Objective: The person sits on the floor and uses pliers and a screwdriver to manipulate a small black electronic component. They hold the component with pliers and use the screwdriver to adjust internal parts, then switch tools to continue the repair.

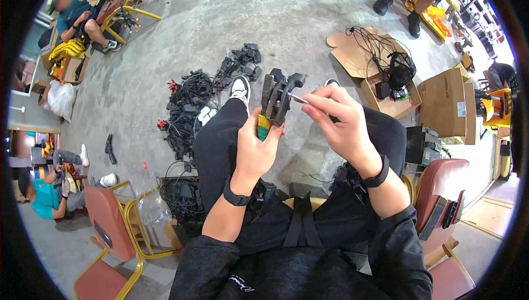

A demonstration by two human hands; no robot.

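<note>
A seated person's left hand (254, 148) is gripping a black clamp-like part (278, 97) above the lap, fingers pressed around its lower end, while the right hand (340, 124) is pinching a thin metal tool (298, 98) against it; a heap of black cables (190, 110) is lying on the concrete floor (297, 19) to the far left

Both hands are raised above the lap, left hand (258, 148) clenched upright, right hand (336, 121) pinching with fingertips.
</note>
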